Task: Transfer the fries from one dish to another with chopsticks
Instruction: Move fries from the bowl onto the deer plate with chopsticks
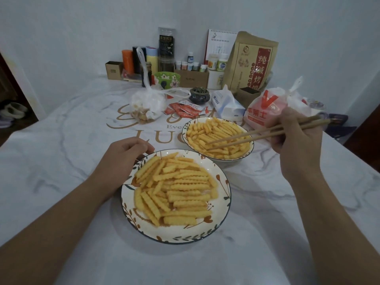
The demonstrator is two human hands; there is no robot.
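Two floral-rimmed dishes of crinkle-cut fries stand on the marble-patterned table. The near plate [224, 194] holds a broad pile of fries [176, 188]. The far bowl [249, 150] holds more fries [213, 130]. My right hand [298, 134] grips a pair of wooden chopsticks [257, 134], whose tips reach down into the far bowl's fries. My left hand [123, 159] rests at the near plate's upper left rim, fingers curled against the edge.
Behind the bowls lie red sauce packets [185, 111], a tissue pack [226, 103], a white plastic bag of food [147, 105], a red-and-white takeaway bag [265, 109] and a small dark pot [199, 95]. Boxes, bottles and a brown paper bag [254, 62] line the wall.
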